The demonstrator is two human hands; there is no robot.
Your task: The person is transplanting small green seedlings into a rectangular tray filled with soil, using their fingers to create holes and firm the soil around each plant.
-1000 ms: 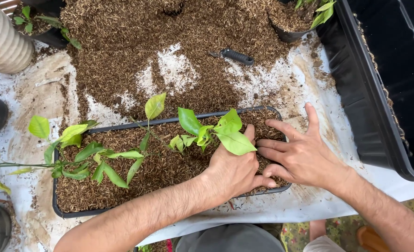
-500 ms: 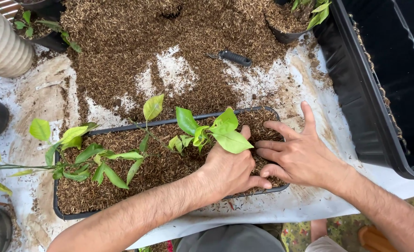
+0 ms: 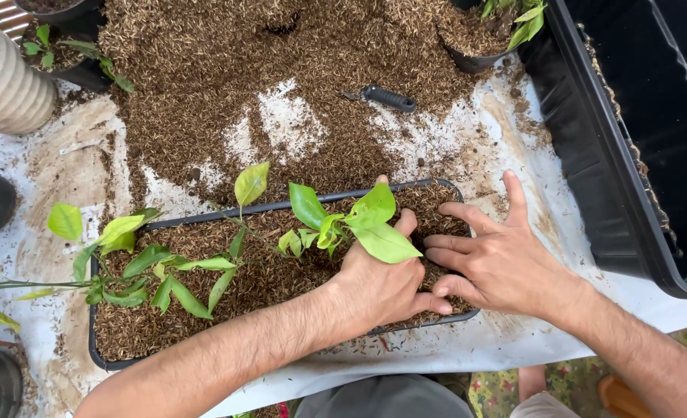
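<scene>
Head view: my left hand (image 3: 382, 282) and right hand (image 3: 502, 263) press flat, holding nothing, beside the tray's (image 3: 281, 203) fragile seedling (image 3: 351, 220), best held low on its stem.

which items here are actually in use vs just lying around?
In use:
left hand and right hand, pressing the brown mulch
long black planter tray
green seedling by the left hand

Lying about:
black-handled tool
large black bin
small potted plant

Two hands, left (image 3: 382, 282) and right (image 3: 506, 263), rest in one long black planter tray (image 3: 95, 340); two leafy cuttings (image 3: 343, 220) (image 3: 150, 263) stand left of them; one black-handled tool (image 3: 386, 97) lies beyond.
</scene>
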